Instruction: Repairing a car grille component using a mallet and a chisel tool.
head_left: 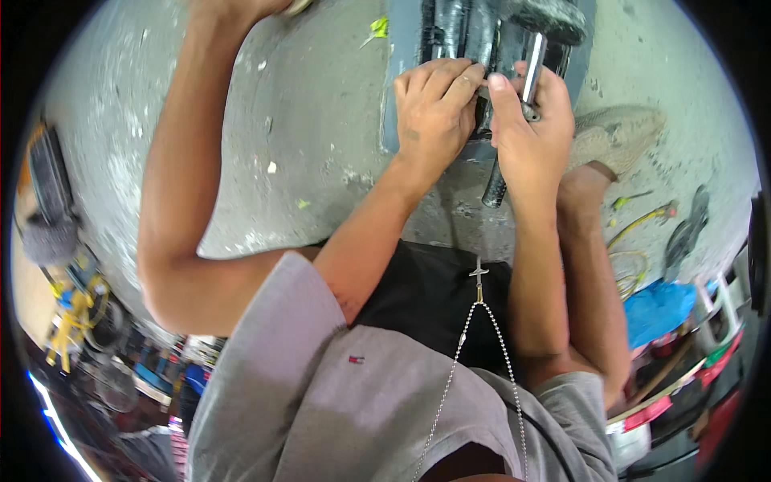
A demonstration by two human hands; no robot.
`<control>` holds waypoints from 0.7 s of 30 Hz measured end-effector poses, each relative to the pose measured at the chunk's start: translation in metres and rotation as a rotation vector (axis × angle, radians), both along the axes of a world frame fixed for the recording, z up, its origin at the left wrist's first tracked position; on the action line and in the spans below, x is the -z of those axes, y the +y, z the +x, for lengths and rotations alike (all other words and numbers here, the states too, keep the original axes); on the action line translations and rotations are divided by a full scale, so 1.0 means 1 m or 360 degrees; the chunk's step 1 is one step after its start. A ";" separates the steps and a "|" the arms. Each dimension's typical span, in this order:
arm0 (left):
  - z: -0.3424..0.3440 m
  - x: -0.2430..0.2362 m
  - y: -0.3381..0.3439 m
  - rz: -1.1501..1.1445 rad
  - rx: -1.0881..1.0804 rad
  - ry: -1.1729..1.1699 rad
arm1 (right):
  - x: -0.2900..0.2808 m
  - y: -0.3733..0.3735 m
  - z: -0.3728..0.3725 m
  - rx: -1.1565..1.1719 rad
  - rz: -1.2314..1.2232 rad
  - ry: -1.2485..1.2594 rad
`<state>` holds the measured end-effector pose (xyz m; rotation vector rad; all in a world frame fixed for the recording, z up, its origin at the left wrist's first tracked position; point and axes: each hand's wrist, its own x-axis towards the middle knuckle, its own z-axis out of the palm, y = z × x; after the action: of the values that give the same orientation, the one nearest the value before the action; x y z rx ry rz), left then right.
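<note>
My left hand [438, 108] rests at the near part of a grey-edged panel [389, 96] with black ridges, its fingers curled over something small and mostly hidden, perhaps metal. Beside it, my right hand [534, 136] is closed around a hammer [534, 60] with a chrome shaft and black grip. The hammer's dark head lies over the panel's far part, and the end of its grip sticks out below my palm. My right thumb is close to my left fingertips; whether they touch I cannot tell.
My bent legs frame the panel on the grey floor, a sandal [618, 128] at right. A small yellow-green item [377, 28] lies left of the panel. Cables [630, 233], a blue plastic sheet [658, 309] and assorted tools lie right; a dark case [48, 177] and yellow straps [68, 321] lie left.
</note>
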<state>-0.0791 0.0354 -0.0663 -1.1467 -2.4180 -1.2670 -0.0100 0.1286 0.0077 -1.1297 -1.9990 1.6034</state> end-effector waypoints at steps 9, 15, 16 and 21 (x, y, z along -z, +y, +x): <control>0.016 0.009 -0.002 0.0093 -0.0310 -0.0142 | -0.116 -0.008 0.081 0.0713 0.0395 0.0295; 0.026 0.018 0.016 0.0150 -0.0335 -0.0110 | -0.069 -0.086 0.104 0.0572 0.0030 0.0110; 0.028 0.018 0.017 0.0182 -0.0273 -0.0162 | -0.060 -0.090 0.100 0.0440 -0.0411 0.0075; 0.015 0.024 0.011 0.0208 -0.0385 -0.0133 | -0.072 -0.085 0.083 0.0510 -0.0104 0.0316</control>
<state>-0.0640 0.0468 -0.0903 -0.7546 -2.4016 -1.3927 0.0734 0.0434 0.0794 -1.1925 -1.5623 1.5536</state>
